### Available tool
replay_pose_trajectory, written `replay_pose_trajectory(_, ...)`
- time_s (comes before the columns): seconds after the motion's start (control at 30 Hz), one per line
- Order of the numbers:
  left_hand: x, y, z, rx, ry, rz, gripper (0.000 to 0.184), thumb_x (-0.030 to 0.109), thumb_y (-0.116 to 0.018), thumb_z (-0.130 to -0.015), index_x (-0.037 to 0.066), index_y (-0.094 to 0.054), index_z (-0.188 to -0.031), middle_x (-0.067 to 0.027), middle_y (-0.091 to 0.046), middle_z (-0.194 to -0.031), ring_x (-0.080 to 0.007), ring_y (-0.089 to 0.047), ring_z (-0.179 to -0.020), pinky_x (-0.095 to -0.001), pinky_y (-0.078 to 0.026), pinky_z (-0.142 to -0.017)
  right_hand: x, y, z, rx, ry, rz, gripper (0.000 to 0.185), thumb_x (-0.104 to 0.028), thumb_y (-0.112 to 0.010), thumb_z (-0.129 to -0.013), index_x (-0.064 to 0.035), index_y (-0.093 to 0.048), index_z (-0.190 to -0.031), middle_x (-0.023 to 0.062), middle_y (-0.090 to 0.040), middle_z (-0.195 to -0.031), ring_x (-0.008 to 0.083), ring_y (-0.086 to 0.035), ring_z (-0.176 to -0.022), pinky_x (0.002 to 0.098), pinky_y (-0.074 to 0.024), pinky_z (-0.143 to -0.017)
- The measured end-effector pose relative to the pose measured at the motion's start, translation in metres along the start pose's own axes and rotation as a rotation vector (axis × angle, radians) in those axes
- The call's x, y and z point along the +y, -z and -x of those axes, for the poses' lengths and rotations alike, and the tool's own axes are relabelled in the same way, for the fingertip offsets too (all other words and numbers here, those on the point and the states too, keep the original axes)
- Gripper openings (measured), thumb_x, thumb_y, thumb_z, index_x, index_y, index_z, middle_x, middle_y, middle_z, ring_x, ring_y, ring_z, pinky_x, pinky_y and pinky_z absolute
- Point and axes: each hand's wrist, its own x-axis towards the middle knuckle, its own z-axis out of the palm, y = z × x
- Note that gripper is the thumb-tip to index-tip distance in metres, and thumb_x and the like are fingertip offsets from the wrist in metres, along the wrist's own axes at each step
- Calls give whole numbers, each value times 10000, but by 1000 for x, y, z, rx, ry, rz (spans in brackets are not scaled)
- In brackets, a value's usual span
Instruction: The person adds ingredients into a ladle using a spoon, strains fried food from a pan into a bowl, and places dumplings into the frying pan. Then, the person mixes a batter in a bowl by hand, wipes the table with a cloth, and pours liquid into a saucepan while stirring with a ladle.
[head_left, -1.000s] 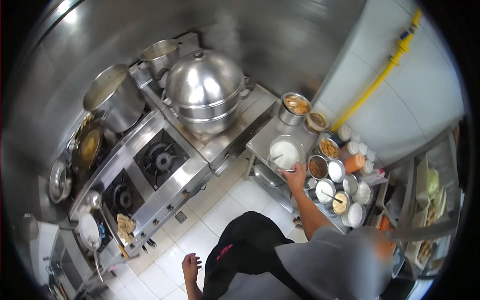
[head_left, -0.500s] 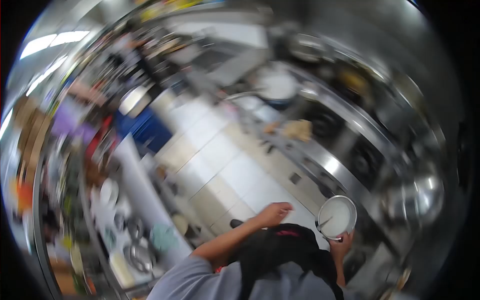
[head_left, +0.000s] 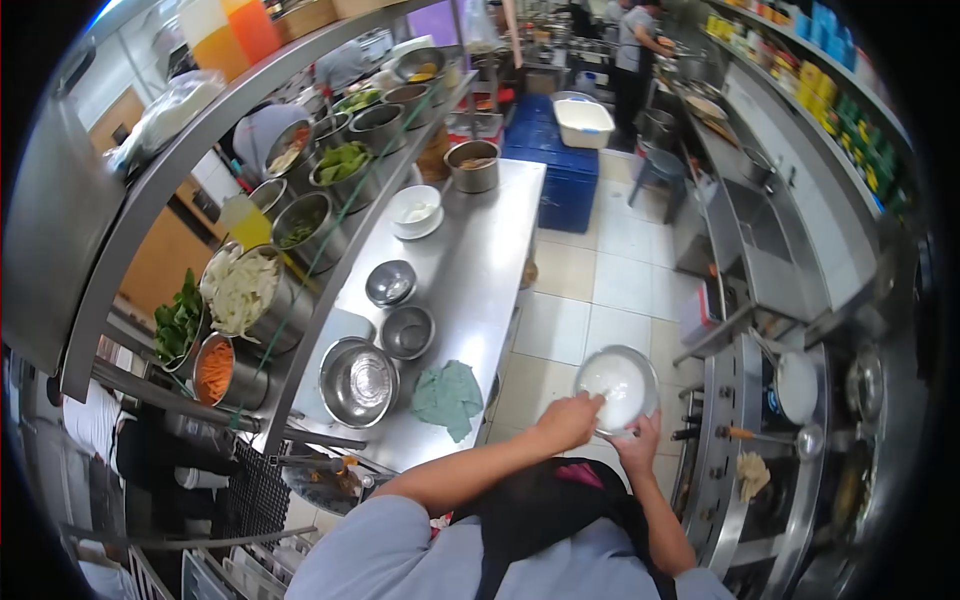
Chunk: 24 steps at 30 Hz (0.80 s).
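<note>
A metal bowl of white liquid (head_left: 625, 385) is held over the floor in front of my body. The fingers of my right hand (head_left: 640, 443) are closed on its near right rim. At the bowl's near left side my left hand (head_left: 572, 420) is closed, fingertips over the rim, around the spoon handle, which is mostly hidden by the fingers. The liquid's surface looks disturbed. A black apron (head_left: 540, 515) covers my front.
On the left, a steel table (head_left: 475, 270) bears metal bowls (head_left: 360, 382), white bowls (head_left: 415, 207), a pot (head_left: 472, 166) and a green cloth (head_left: 448, 398). Vegetable containers (head_left: 240, 290) line a shelf. Stoves (head_left: 718, 440) stand right. A blue chest (head_left: 555, 165) and a person (head_left: 635, 50) are further back.
The view has swung from the stove corner to the table and aisle. My right hand has carried the bowl from the side counter. My left hand, free before, has come to the bowl and closed.
</note>
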Motion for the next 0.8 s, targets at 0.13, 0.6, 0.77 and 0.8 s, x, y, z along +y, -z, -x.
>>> replay_pose_trajectory(0.13,-63,52,-10,74,309,-112,327,71,-583,-806,-9,-583,-1123,-271,-634,-943,-426,-657,-840,-504,-543,-740,-24,-90,-79,-235,120,-111,487,-199,-942,-550,-34,-508,-698,259,-487,-1347,430,-525,-1230,457,-492,-962)
replay_pose_trajectory(0.6,-219,107,-31,80,873,-292,205,143,-619,-799,-8,-696,-914,-239,-702,-907,-390,-709,-849,-478,-570,-754,-7,-303,-212,-799,435,-326,455,-207,-916,-573,-41,-520,-722,312,-346,-1486,487,-469,-1283,460,-457,-1027)
replay_pose_trajectory(0.77,-230,151,-55,-139,965,-297,232,110,-623,-776,-18,-695,-955,-263,-695,-961,-388,-699,-912,-471,-562,-794,3,-321,-238,-972,327,-387,476,-239,-925,-563,-42,-523,-724,313,-319,-1494,493,-480,-1267,469,-478,-986)
replay_pose_trajectory(0.8,-232,160,-60,-194,975,-295,236,107,-624,-776,-19,-695,-963,-264,-694,-972,-388,-697,-921,-469,-561,-799,5,-324,-242,-987,317,-401,476,-239,-925,-563,-42,-523,-724,313,-319,-1494,493,-480,-1267,469,-478,-986)
